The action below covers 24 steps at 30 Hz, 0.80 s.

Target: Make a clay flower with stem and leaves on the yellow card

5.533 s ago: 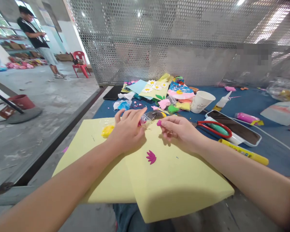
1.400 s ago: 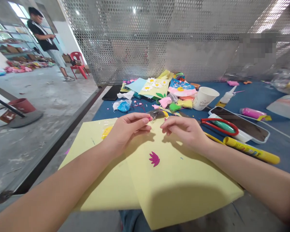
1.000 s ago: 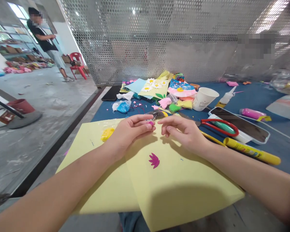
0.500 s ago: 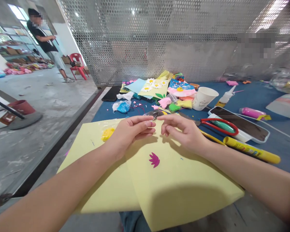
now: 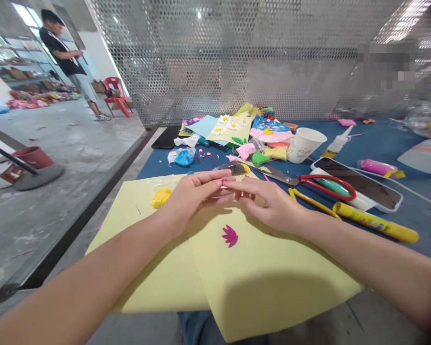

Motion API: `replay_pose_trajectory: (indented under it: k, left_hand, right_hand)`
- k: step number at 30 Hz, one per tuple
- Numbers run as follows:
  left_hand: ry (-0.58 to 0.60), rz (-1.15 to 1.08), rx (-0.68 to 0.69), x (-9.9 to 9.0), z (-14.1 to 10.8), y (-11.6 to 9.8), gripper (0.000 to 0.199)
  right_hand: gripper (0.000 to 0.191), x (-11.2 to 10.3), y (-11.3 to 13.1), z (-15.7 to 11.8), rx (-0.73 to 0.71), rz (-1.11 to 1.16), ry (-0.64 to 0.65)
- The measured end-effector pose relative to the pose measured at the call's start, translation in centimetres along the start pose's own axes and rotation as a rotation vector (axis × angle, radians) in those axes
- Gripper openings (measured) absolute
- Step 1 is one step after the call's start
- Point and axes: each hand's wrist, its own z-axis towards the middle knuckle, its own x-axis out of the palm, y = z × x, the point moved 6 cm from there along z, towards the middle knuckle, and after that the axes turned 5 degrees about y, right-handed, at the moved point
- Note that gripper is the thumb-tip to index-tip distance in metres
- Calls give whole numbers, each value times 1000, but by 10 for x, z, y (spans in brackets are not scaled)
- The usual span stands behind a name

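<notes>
1. Holding a small pink lump (image 5: 223,180) in the left hand (image 5: 190,199), pinched tight between thumb and fingertips, over the far part of the yellow sheet (image 5: 258,254).
2. Touching that lump with a fingertip of the right hand (image 5: 269,196); otherwise half open there, thumb apart from forefinger, apparently gripping nothing. Cannot tell the lump's full shape behind so much finger.
3. Could squash or tear the lump by pressing too hard from both sides, given such a small and probably soft piece.
4. Could drop it through too slack a pinch, perhaps onto the purple flower (image 5: 230,235) lying flat on the yellow sheet, nearer the body.
5. Could smear or shift that flower by lowering a palm carelessly.
6. Could drag the yellow sheet across the lower sheet (image 5: 154,287) by leaning on either arm.
7. Could knock the scissors (image 5: 285,178), just beyond the right hand, by swinging outward.
8. Compared with half a second ago: now overlapping the left fingertips with the right, instead of stopping just short.
</notes>
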Motion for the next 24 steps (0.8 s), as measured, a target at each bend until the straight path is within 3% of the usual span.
replay_pose_trajectory:
  k: [14,18,24]
  left_hand:
    - [-60,167,77,-10,0,-3,34]
    - [-65,183,96,-8,-2,-6,26]
    - [-45,200,157,-6,-1,-8,32]
  right_hand:
    - [33,-11,7,-1,-47,86,-104]
    - [32,-13,8,-1,-52,96,-120]
    - [31,-15,8,-1,-42,86,-145]
